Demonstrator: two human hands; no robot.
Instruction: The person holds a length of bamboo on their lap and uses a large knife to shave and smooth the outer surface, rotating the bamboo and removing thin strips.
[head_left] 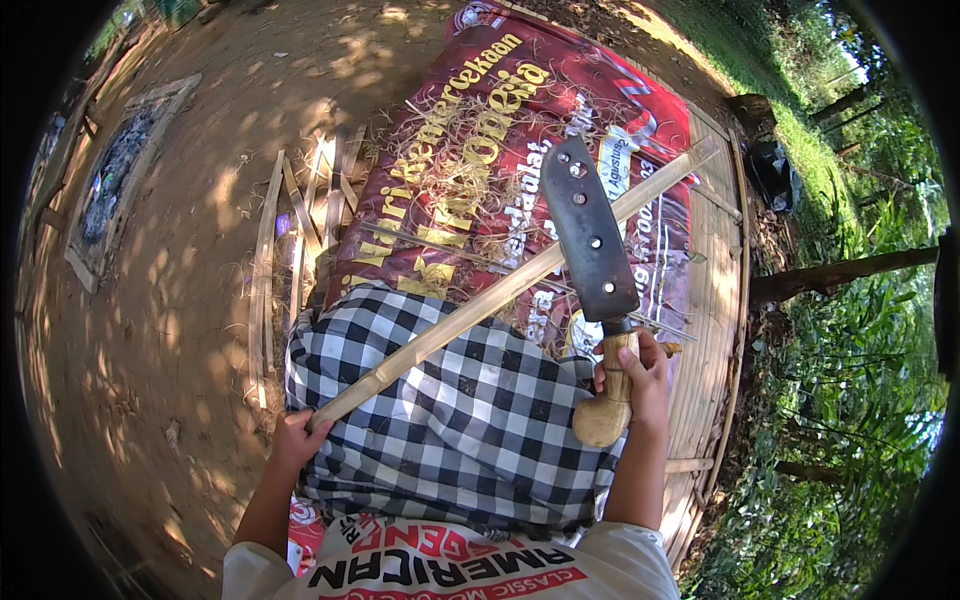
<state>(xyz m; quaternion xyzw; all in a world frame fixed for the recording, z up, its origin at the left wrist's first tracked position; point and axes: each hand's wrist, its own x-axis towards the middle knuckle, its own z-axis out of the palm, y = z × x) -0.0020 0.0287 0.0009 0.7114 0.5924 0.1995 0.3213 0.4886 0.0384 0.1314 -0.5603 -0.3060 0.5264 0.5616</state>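
My right hand [640,375] is closed round the wooden handle of a cleaver [590,240]. Its broad dark blade, pierced with several holes, points away from me and lies over a long pale bamboo strip [460,315]. My left hand [298,437] grips the near end of that strip, which slants up to the far right. Whether blade and strip touch, I cannot tell. Beneath them a black-and-white checked cloth [450,420] covers my lap. Past the cloth spreads a dark red printed banner [400,150], strewn with curly bamboo shavings [450,175].
Split bamboo pieces [310,200] lie on the dirt ground to the left of the banner. A slatted bamboo platform [715,270] shows along the right side. A framed pit with ash-grey contents [120,170] is at far left; a black bag [770,175] and greenery are at right.
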